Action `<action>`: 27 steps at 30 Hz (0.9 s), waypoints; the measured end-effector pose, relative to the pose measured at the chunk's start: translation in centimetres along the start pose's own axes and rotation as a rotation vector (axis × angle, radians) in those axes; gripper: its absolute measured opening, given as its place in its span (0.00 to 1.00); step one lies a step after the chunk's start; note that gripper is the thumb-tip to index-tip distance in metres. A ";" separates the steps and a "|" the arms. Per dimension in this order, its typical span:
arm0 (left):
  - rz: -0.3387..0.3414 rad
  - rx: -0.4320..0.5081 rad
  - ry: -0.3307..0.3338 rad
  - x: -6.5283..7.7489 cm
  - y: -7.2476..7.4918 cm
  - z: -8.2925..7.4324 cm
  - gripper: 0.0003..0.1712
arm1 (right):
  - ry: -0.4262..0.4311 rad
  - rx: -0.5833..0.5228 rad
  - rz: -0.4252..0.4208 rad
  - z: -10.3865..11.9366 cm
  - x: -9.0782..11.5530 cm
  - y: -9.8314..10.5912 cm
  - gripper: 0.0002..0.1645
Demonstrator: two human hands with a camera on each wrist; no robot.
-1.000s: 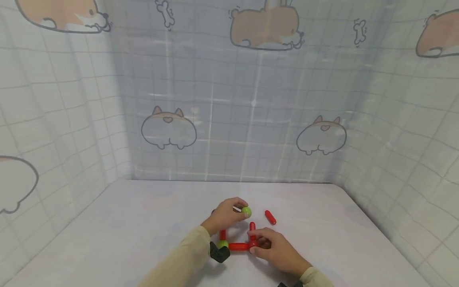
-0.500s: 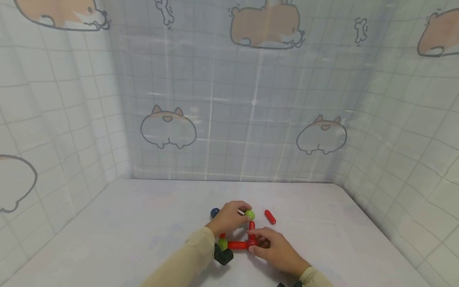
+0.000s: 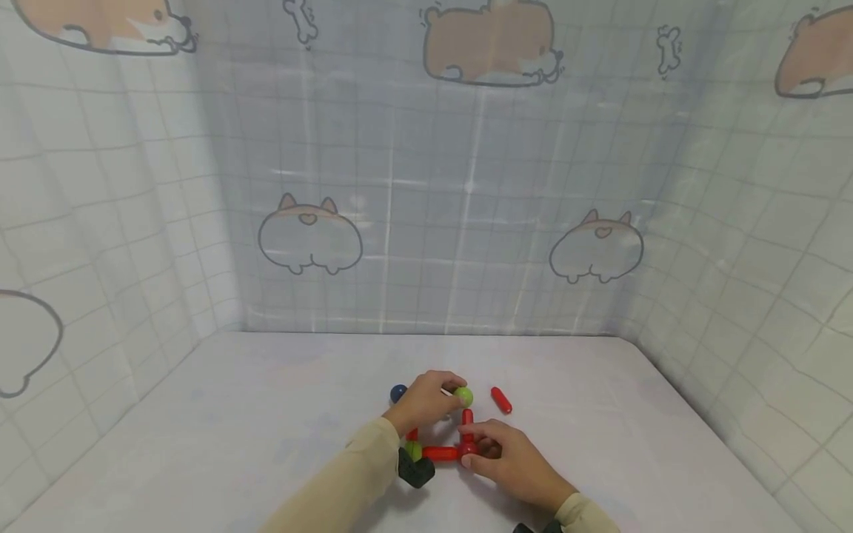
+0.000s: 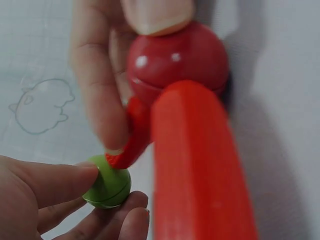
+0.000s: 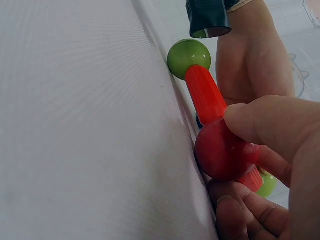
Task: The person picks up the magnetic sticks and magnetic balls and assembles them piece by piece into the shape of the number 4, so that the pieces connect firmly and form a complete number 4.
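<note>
My left hand (image 3: pixel 426 403) pinches a light green ball (image 3: pixel 463 397) between thumb and fingers. In the left wrist view this green ball (image 4: pixel 107 185) meets the tip of a red rod (image 4: pixel 134 135). That rod runs out from a red ball (image 3: pixel 469 448), which my right hand (image 3: pixel 512 457) grips with thumb and fingertips. A second red rod (image 3: pixel 440 454) joins the red ball to another green ball (image 3: pixel 413 450) on the left. From there a further red rod (image 3: pixel 413 434) leads away, partly hidden under my left wrist.
A loose red rod (image 3: pixel 501 400) lies on the white tabletop (image 3: pixel 566 400), beyond my right hand. A dark blue ball (image 3: pixel 397 393) shows just left of my left hand. Patterned curtains (image 3: pixel 426 222) enclose the table at the back and both sides.
My left hand has brought the green ball slightly right and nearer, up to the rod's end. The dark blue ball has come into view behind it. My right hand stays on the red ball.
</note>
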State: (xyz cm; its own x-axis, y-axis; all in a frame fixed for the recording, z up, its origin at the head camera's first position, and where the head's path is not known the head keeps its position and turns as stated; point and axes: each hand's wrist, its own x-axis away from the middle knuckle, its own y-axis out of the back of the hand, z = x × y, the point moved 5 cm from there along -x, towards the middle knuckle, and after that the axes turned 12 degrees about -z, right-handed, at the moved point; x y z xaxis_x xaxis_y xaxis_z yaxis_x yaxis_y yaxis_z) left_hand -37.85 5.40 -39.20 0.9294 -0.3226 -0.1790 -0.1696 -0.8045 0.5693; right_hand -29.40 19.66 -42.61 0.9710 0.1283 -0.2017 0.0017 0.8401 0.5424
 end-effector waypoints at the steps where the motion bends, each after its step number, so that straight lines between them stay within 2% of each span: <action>1: 0.003 -0.004 0.000 0.0 -0.1 0.0 0.19 | 0.003 0.003 0.000 0.1 0.0 0.0 0.26; 13: 0.028 -0.012 0.000 -0.3 -0.6 0.2 0.18 | 0.039 0.015 0.004 0.0 -0.2 0.0 0.26; 21: 0.025 -0.019 0.034 -0.3 -0.5 0.2 0.18 | 0.041 0.008 0.006 0.0 -0.1 0.0 0.26; 27: 0.018 -0.007 0.008 -0.2 -0.1 0.1 0.16 | 0.041 0.010 0.002 0.2 0.0 0.1 0.27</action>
State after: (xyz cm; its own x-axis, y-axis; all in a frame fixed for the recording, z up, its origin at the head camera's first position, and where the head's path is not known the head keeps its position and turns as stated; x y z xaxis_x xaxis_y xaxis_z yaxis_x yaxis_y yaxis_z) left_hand -38.02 5.46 -39.33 0.9288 -0.3331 -0.1623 -0.1841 -0.7951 0.5778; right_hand -29.39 19.66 -42.43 0.9603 0.1516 -0.2341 0.0026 0.8346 0.5509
